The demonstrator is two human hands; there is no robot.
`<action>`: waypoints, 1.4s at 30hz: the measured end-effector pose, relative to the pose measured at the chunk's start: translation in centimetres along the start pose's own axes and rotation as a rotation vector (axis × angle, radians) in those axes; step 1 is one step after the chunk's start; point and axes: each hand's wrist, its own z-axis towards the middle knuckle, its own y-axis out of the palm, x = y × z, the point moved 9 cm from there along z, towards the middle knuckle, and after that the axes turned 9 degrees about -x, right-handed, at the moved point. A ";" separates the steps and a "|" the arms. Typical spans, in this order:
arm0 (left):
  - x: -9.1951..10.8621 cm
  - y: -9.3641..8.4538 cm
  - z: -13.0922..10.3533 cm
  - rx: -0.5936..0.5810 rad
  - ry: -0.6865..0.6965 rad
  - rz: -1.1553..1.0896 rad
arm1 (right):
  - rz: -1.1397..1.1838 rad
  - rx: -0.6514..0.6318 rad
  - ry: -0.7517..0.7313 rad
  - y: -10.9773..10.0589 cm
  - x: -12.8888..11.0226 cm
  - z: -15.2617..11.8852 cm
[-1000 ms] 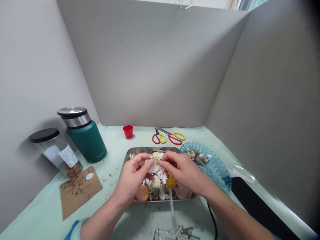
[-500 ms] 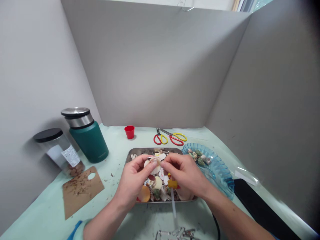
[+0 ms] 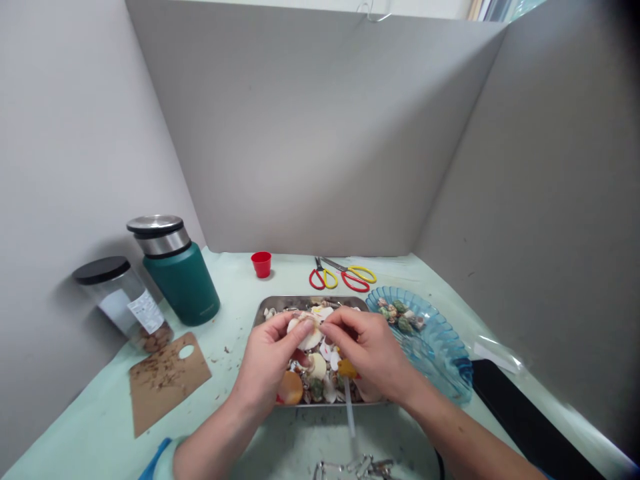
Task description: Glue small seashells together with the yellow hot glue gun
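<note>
My left hand (image 3: 273,353) is closed in a pinch above the metal tray (image 3: 260,308). Between its thumb and fingers is a small pale piece (image 3: 311,319), perhaps a shell, partly covered by the fingertips. My right hand (image 3: 373,347) pinches close beside it, its fingertips nearly meeting the left thumb; what they hold is too small to make out. Below the hands, the tray is full of shells, among them a cream round shell (image 3: 317,366) and an orange one (image 3: 291,388). A yellow piece with a translucent stick (image 3: 350,407) pokes out beneath my right hand.
A blue scalloped dish (image 3: 440,340) with several small shells stands right of the tray. Behind are a red cup (image 3: 261,265) and two pairs of scissors (image 3: 356,279). On the left are a green bottle (image 3: 183,280), a clear jar (image 3: 123,300) and brown cardboard (image 3: 170,387). Metal clips (image 3: 367,467) lie in front.
The whole scene has shifted slightly right with the camera. Both hands stay pinched together over the tray, and the left fingers have turned a little around the small piece.
</note>
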 end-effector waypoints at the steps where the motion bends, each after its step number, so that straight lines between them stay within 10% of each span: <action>1: -0.2 0.1 0.0 -0.010 -0.011 -0.040 | -0.031 0.040 -0.045 -0.2 -0.3 -0.1; 11: -1.3 0.6 -0.1 -0.051 -0.097 -0.260 | -0.225 0.208 -0.442 -0.8 -3.2 -1.5; 30: -0.7 0.1 -0.2 0.003 -0.058 -0.218 | -0.321 0.115 -0.457 0.2 -3.3 -1.2; 42: 0.0 0.3 -0.7 0.019 -0.040 -0.086 | 0.040 0.019 0.060 -0.3 0.6 0.0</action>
